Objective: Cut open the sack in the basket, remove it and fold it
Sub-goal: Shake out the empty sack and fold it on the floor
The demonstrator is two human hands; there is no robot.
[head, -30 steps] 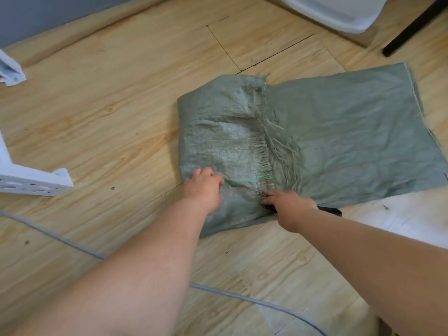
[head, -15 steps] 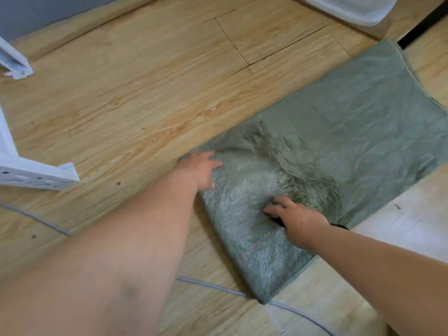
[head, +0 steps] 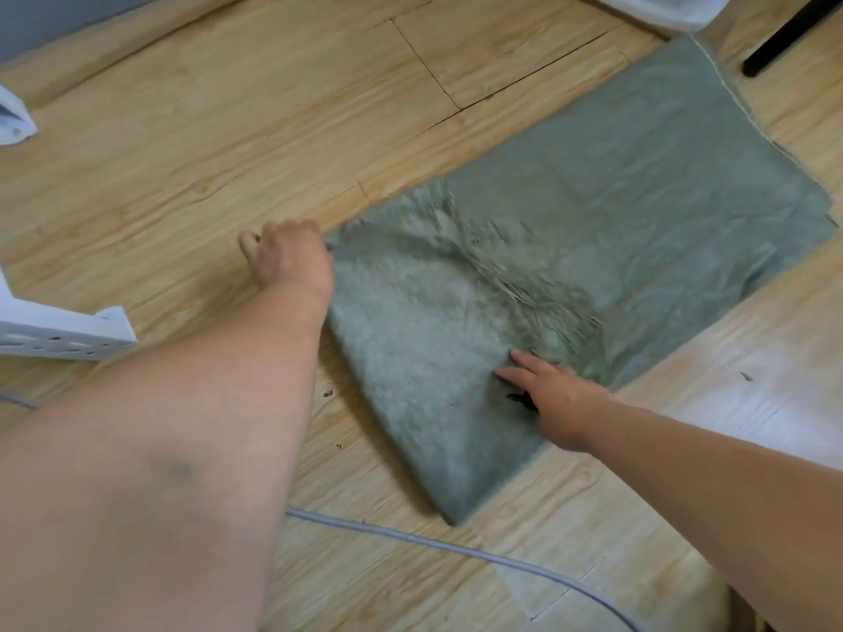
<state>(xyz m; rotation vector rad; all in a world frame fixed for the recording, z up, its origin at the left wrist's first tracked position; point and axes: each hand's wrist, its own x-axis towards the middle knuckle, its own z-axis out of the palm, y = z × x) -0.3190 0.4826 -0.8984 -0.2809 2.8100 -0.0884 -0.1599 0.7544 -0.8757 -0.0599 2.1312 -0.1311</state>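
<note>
A grey-green woven sack [head: 616,212] lies spread on the wooden floor, with its near-left part folded over and a frayed cut edge [head: 515,275] running across the middle. My left hand [head: 292,257] is at the far-left corner of the folded flap, fingers curled on the corner. Resting on the flap near the frayed edge, my right hand [head: 552,399] has its fingers stretched flat on the cloth. A small black thing [head: 517,398] peeks out by its thumb; I cannot tell what it is.
A white plastic basket [head: 661,11] stands at the top right beside a black leg [head: 784,34]. White perforated frame pieces [head: 59,330] lie at the left. A grey cable [head: 456,547] crosses the floor just below the sack's near corner.
The sack has swung so that its folded end points toward me. My left hand went from the near edge up to the flap's far-left corner. My right hand's fingers have stretched out flat.
</note>
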